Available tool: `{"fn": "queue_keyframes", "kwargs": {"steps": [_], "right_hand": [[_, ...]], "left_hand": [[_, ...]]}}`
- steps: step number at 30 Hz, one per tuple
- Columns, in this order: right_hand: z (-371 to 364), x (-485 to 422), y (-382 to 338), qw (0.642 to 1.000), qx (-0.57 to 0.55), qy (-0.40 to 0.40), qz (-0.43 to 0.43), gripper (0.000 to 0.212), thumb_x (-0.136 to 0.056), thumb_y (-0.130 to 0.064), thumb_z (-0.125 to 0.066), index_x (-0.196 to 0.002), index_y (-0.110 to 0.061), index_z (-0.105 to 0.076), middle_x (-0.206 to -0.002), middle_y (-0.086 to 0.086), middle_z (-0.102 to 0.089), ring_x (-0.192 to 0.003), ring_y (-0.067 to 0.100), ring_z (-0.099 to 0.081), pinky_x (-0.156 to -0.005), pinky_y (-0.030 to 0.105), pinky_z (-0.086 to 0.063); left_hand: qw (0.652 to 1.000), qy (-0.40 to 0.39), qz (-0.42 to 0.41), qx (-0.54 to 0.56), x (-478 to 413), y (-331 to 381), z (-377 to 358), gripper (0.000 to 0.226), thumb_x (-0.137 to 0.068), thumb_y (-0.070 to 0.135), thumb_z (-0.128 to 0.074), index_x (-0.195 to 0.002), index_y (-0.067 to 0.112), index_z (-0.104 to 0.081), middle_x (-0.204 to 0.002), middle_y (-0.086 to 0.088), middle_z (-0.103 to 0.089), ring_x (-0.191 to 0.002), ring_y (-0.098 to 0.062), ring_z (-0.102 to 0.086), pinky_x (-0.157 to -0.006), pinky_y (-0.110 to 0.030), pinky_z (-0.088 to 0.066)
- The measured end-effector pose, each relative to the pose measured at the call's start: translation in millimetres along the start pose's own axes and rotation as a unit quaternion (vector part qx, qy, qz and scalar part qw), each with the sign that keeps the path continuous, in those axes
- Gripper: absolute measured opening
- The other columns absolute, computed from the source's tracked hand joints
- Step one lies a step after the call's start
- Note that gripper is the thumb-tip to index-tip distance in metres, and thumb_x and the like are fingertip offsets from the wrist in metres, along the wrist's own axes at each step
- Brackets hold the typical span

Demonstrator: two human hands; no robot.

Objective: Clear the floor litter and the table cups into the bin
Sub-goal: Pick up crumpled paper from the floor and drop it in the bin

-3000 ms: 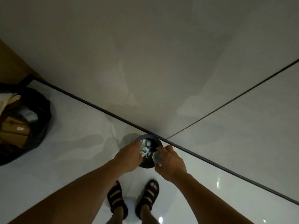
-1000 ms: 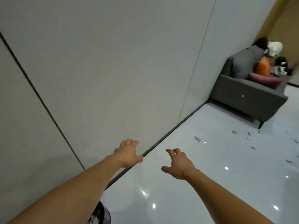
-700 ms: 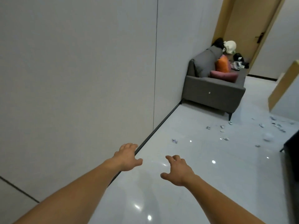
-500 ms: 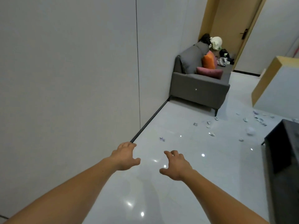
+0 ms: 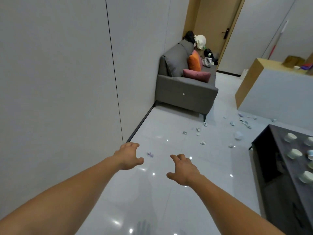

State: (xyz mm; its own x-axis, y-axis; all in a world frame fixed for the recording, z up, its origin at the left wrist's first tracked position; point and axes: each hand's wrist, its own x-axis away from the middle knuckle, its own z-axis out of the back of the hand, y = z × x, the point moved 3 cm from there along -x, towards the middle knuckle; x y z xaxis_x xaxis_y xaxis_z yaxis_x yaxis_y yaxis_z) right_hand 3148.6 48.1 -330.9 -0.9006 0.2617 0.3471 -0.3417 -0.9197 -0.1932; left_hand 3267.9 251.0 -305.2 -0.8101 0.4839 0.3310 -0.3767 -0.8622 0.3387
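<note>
One table at right edge is carrying cups. Left hand and right hand are hovering mid-frame, both empty, fingers loosely spread. Litter is lying mid-right; nearest scrap is sitting between the hands, nearer left.

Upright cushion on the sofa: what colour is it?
The cushion is orange; the head view shows it best.

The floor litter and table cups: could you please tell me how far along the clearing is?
Done: nothing to show here; the bin is out of view. In hand: nothing, left hand and right hand both empty. Left: paper scraps across the floor and cups on the dark table.
</note>
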Motion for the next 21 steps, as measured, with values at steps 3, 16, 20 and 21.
{"fn": "queue_keyframes", "kwargs": {"steps": [3, 16, 20, 21], "right_hand": [[13.1, -34.7, 11.1, 1.0, -0.014, -0.001, -0.018, 0.081, -0.088, -0.052, -0.057, -0.153, -0.026, -0.017, -0.153, 0.003, -0.023, -0.136, 0.026, -0.03, -0.101, 0.041, -0.043], [72.5, -246.3, 102.5, 0.999, -0.016, -0.049, 0.003, 0.08, -0.089, -0.051, -0.057, -0.153, -0.024, -0.017, -0.154, 0.006, -0.022, -0.134, 0.029, -0.034, -0.1, 0.041, -0.043], [94.2, -303.6, 124.2, 0.998, -0.007, -0.061, 0.022, 0.08, -0.089, -0.05, -0.058, -0.153, -0.024, -0.017, -0.153, 0.006, -0.023, -0.133, 0.029, -0.035, -0.098, 0.04, -0.044], [97.0, -316.1, 127.4, 0.997, -0.004, -0.068, 0.025, 0.08, -0.089, -0.049, -0.058, -0.153, -0.024, -0.017, -0.153, 0.006, -0.022, -0.133, 0.028, -0.035, -0.098, 0.04, -0.044]], "left_hand": [[1.0, -0.009, -0.014, 0.0, -44.0, 6.7, 9.8, 0.078, -0.086, 0.049, -0.056, -0.15, 0.019, -0.021, -0.156, -0.003, -0.02, -0.144, -0.024, -0.016, -0.114, -0.043, -0.025], [0.999, -0.041, 0.034, -0.011, -250.7, 62.7, 40.5, 0.078, -0.087, 0.047, -0.056, -0.15, 0.018, -0.022, -0.155, -0.006, -0.023, -0.142, -0.026, -0.02, -0.114, -0.042, -0.026], [0.998, -0.038, 0.054, 0.018, -304.9, 77.6, 48.0, 0.076, -0.088, 0.046, -0.056, -0.15, 0.018, -0.023, -0.154, -0.006, -0.024, -0.142, -0.027, -0.021, -0.114, -0.04, -0.026], [0.997, -0.046, 0.06, 0.023, -316.2, 78.3, 46.5, 0.076, -0.088, 0.046, -0.057, -0.15, 0.017, -0.023, -0.154, -0.007, -0.024, -0.142, -0.027, -0.021, -0.114, -0.04, -0.026]]}}
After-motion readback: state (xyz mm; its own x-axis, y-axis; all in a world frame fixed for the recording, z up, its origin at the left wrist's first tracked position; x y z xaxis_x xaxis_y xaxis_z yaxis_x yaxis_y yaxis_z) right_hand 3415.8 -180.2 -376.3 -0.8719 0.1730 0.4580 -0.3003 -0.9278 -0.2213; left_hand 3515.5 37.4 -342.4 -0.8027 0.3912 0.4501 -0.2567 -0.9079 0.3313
